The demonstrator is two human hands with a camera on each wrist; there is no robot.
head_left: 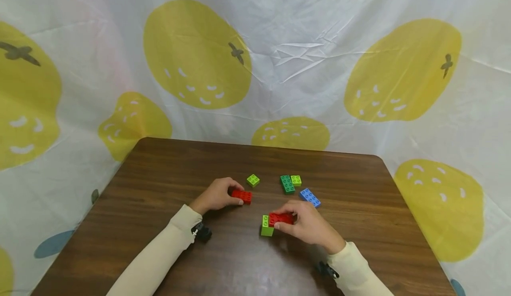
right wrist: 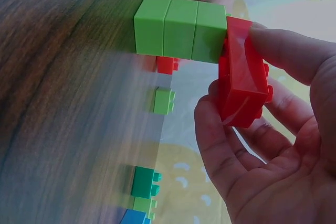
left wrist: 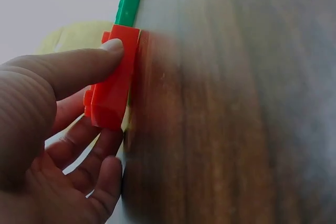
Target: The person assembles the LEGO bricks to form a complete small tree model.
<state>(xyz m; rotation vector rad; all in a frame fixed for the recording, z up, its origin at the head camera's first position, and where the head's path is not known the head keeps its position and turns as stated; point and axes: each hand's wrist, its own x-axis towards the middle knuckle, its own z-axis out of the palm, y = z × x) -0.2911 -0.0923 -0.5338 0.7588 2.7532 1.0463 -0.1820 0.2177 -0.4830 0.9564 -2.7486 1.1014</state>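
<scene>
My left hand (head_left: pixel 217 195) pinches a red brick (head_left: pixel 246 197) at the table's middle, thumb on its near side; in the left wrist view this red brick (left wrist: pixel 116 85) sits on or just above the tabletop. Nearer to me on the right stands a stack of three light-green bricks (right wrist: pixel 180 29). Another red brick (right wrist: pixel 244 77) is held by my right hand (head_left: pixel 309 222) between thumb and fingers. One end of it lies over part of the stack's top, while the rest juts out to the right. Whether the studs are fully seated cannot be told.
Behind the hands lie a light-green brick (head_left: pixel 253 180), a dark green brick (head_left: pixel 287 184) beside a second light-green one (head_left: pixel 296 180), and a blue brick (head_left: pixel 310 197). A lemon-patterned cloth (head_left: pixel 271 87) hangs behind the brown wooden table (head_left: pixel 191 158).
</scene>
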